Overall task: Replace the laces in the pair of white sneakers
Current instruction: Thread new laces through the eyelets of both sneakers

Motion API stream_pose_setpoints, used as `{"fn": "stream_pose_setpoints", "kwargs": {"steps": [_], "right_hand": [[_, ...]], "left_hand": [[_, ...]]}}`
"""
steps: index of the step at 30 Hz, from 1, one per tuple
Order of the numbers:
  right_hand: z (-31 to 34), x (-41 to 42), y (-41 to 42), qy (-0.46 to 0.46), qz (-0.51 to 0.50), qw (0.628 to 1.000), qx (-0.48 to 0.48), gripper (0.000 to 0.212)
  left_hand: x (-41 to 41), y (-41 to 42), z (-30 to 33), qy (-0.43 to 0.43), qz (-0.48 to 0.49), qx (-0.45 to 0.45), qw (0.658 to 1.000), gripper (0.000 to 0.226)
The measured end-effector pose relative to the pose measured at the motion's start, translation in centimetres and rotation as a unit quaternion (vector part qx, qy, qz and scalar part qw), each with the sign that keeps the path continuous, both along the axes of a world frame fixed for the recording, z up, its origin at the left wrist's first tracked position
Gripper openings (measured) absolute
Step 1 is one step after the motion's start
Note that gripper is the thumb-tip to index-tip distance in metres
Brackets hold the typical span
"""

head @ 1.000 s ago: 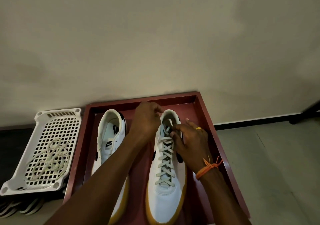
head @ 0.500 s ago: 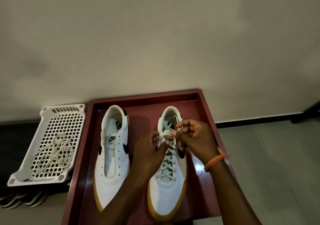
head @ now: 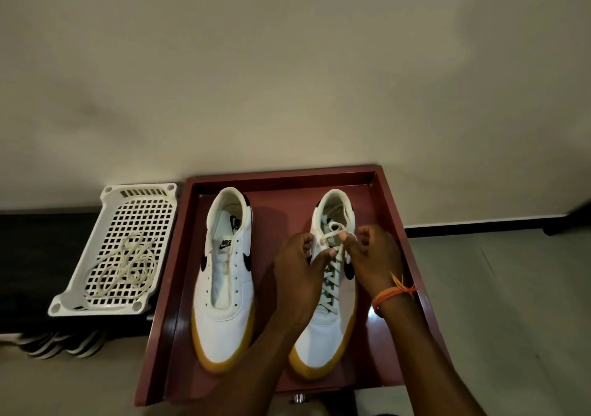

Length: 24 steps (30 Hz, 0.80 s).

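Two white sneakers with gum soles stand side by side in a dark red tray (head: 392, 211). The left sneaker (head: 225, 287) has bare eyelets and no lace. The right sneaker (head: 326, 335) carries a cream lace (head: 329, 287) crossed up its front. My left hand (head: 299, 265) and my right hand (head: 374, 255) meet over its top eyelets, each pinching part of the lace, with a loop (head: 332, 228) standing between them. An orange thread circles my right wrist.
A white perforated plastic basket (head: 96, 303) sits left of the tray with a loose cream lace (head: 124, 270) coiled in it. Below it, striped footwear (head: 60, 343) peeks out. A plain wall rises behind; tiled floor lies to the right.
My left hand came down from the heel collar to the top eyelets. Both hands closed together on the lace ends and a loop has formed between them. The view also shifted slightly.
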State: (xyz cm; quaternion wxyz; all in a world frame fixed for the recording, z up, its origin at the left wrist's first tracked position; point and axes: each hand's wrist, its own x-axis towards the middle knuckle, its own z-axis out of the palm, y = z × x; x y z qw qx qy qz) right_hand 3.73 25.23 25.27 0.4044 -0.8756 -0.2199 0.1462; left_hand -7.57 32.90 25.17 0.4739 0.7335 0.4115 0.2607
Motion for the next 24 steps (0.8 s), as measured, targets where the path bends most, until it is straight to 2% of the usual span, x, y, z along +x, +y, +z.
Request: {"fn": "stream_pose_setpoints", "kwargs": {"steps": [2,6,9,11,13,16,20,24], "right_hand": [[0.0,-0.2,-0.1,0.029,0.006,0.999,0.022,0.024],[0.7,-0.1,-0.2,0.027,-0.012,0.999,0.043,0.031],[1.6,-0.1,-0.7,0.072,0.031,0.996,0.044,0.035],[1.4,-0.6,-1.0,0.096,0.083,0.992,0.027,0.058],[0.6,-1.2,-1.2,0.062,0.112,0.992,-0.008,0.089],[0.3,-1.1,-1.1,0.039,0.099,0.994,-0.021,0.122],[-0.2,1.1,-1.7,0.003,0.077,0.997,-0.010,0.121],[0.7,1.6,-2.4,0.036,0.070,0.997,0.003,0.122]], "left_hand": [[0.8,-0.1,0.0,0.003,-0.006,-0.014,1.000,0.029],[1.4,-0.1,0.3,0.014,-0.018,-0.067,0.997,0.028],[0.5,0.5,-0.3,0.030,-0.026,-0.105,0.994,0.019],[-0.2,0.7,-1.1,0.024,-0.042,-0.136,0.990,0.017],[-0.5,0.8,-1.6,0.007,-0.053,-0.168,0.984,0.026],[0.0,1.2,-1.5,-0.006,-0.088,-0.181,0.980,0.040],[1.4,1.1,-1.0,-0.012,-0.148,-0.217,0.965,0.045],[2.2,0.7,-0.8,-0.011,-0.164,-0.246,0.955,0.045]]}}
